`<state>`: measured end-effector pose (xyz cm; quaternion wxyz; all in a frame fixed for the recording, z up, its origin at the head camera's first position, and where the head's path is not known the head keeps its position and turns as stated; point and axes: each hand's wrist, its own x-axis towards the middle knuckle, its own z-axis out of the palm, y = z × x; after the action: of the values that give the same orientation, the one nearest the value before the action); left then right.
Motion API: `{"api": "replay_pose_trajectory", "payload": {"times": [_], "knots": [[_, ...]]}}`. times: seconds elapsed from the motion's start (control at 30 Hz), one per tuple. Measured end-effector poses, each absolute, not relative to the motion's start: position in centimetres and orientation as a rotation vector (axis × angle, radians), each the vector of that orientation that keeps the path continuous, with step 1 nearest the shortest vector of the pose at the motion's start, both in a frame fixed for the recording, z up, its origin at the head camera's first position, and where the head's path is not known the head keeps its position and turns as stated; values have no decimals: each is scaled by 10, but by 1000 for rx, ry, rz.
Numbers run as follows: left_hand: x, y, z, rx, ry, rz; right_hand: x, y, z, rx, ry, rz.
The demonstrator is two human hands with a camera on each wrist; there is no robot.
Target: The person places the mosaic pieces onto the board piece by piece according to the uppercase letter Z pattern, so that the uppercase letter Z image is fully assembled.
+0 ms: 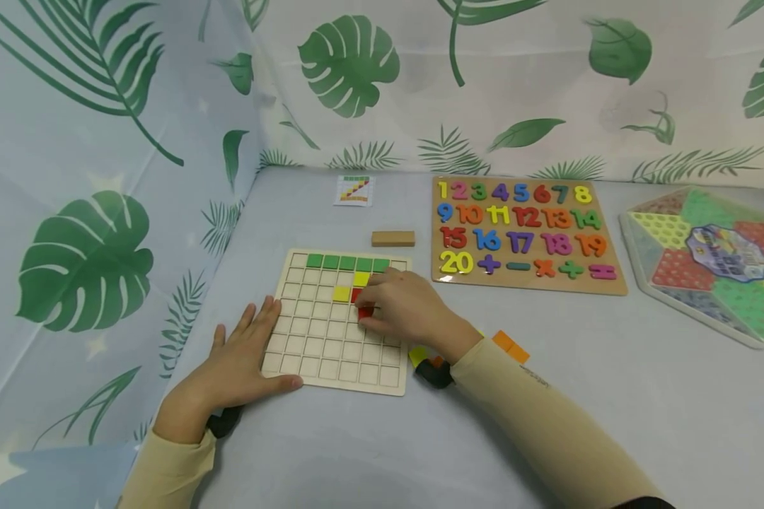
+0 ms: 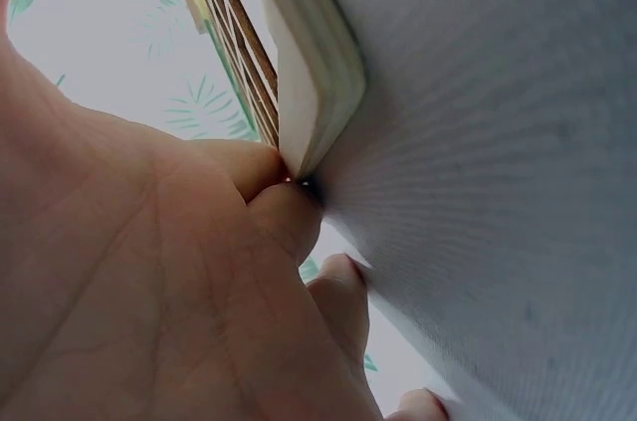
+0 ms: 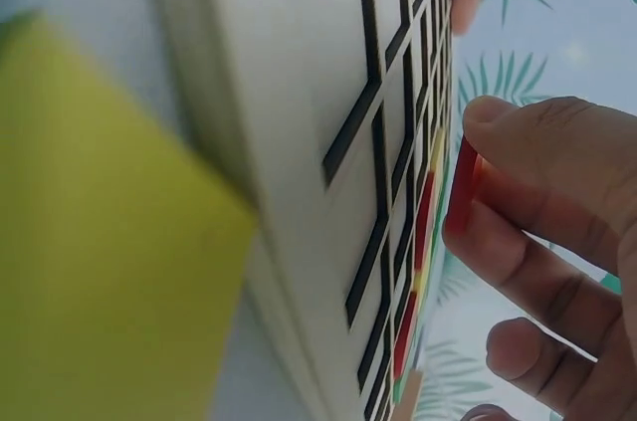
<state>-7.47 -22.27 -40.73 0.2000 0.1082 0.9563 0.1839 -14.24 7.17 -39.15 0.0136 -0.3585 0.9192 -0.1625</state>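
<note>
A wooden grid board [image 1: 331, 346] lies flat on the table, with green tiles [image 1: 347, 263] along its far row. Yellow tiles [image 1: 341, 293] and a red tile [image 1: 357, 294] sit in squares below that row. Between thumb and fingers, my right hand [image 1: 410, 311] pinches another red tile [image 3: 463, 187], held over the board. Two red tiles [image 3: 423, 222] show on the board in the right wrist view; my right hand partly covers that area from the head. Spread along the board's left side, my left hand [image 1: 238, 360] has its thumb at the near left corner and fingertips touching the edge.
Loose orange tiles [image 1: 511, 346] and a yellow tile [image 1: 417, 355] lie right of the board, by my right wrist. Beyond it are a wooden block [image 1: 392, 239] and a pattern card [image 1: 354, 191]. A number puzzle [image 1: 528, 276] and a hexagonal game board [image 1: 713, 283] stand further right.
</note>
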Motion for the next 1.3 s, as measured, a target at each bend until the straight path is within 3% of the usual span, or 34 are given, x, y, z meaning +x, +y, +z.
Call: {"api": "replay_pose_trajectory", "payload": {"times": [0.57, 1.3], "knots": [[-75, -224, -409, 329, 2688, 525, -153, 30, -390, -1133, 2849, -321], [-76, -225, -407, 321, 2688, 516, -155, 25, -394, -1108, 2855, -318]]}}
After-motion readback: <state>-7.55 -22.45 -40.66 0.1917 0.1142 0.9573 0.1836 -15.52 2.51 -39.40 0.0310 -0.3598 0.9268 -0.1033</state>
